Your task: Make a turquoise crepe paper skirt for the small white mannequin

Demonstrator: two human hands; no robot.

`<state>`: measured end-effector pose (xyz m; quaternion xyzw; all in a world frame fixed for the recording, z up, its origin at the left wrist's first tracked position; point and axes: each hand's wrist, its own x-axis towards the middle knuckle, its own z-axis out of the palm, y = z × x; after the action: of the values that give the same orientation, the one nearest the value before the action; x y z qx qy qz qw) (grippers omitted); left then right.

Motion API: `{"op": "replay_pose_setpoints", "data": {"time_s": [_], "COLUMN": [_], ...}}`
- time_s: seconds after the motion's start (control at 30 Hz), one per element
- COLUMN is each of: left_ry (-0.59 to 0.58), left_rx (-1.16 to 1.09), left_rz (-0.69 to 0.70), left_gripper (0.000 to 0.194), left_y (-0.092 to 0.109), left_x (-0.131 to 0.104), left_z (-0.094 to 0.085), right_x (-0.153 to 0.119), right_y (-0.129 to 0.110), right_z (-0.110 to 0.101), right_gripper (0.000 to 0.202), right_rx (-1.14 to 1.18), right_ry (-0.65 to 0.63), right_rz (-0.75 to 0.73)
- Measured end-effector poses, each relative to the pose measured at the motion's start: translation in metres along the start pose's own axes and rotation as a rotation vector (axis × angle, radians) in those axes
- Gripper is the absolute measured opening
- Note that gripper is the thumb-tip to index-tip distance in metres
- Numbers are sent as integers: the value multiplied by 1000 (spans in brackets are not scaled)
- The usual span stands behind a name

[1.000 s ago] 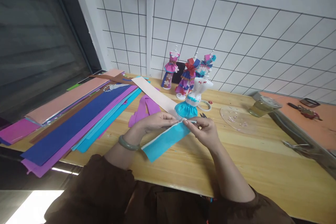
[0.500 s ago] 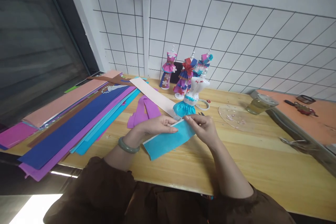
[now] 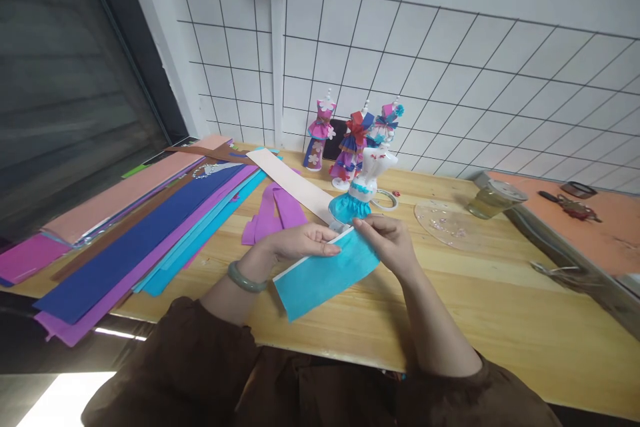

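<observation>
I had the blue strip (image 3: 325, 277) held in both hands over the near part of the table (image 3: 450, 320), just in front of the white dress form (image 3: 375, 170) in its blue skirt (image 3: 351, 207). Its long axis ran on a slant: the loose end pointed down to the left, toward the table's near edge, and the other end rose to the right, into my right hand (image 3: 387, 240). A narrow white band followed the long edge facing away from me.

My left hand (image 3: 306, 241) was partly closed, thumb flat on the strip's face and fingers curled at the white edge. My right hand was pinched on the upper right corner, thumb on top; I couldn't tell how its hidden fingertips sat. To the left of the dress form lay a pale strip (image 3: 293, 181) and some folded purple cloth (image 3: 274, 219).
</observation>
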<state>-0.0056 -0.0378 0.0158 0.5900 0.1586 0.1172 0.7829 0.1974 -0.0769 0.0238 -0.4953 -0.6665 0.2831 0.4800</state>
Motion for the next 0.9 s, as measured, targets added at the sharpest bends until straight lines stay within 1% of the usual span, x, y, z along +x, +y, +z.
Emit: {"op": "replay_pose_setpoints", "data": {"time_s": [0.07, 0.13, 0.2, 0.27, 0.37, 0.47, 0.57, 0.67, 0.73, 0.8, 0.9], "left_ry": [28, 93, 175, 250, 350, 423, 471, 539, 559, 547, 500], "left_rx": [-39, -85, -125, -157, -188, -208, -211, -214, -217, -208, -166], "left_rz": [24, 85, 167, 244, 331, 396, 430, 438, 423, 406, 376], "left_gripper": [39, 37, 35, 35, 34, 32, 27, 19, 18, 20, 26], "left_y": [0, -1, -1, -1, -1, 0, 1, 2, 3, 2, -1], "left_x": [0, 1, 3, 5, 9, 11, 13, 13, 12, 12, 11], "left_z": [0, -1, -2, -4, -3, -1, -1, -2, -3, -5, -9], "right_x": [2, 4, 6, 6, 3, 0, 1, 3, 4, 4, 4], "right_y": [3, 6, 9, 8, 3, -1, 0, 3, 4, 5, 6], "right_z": [0, -1, -2, 0, 8, 19, 24, 24, 22, 21, 18], "right_gripper": [42, 45, 51, 55, 46, 35, 33, 31, 28, 27, 28], "right_rx": [125, 238, 337, 400, 321, 247, 304, 383, 408, 405, 391], "right_ry": [20, 26, 1, -44, -100, -88, -33, -26, -26, -14, 5], "right_rz": [109, 170, 179, 150, 87, 106, 148, 184, 201, 216, 246]}}
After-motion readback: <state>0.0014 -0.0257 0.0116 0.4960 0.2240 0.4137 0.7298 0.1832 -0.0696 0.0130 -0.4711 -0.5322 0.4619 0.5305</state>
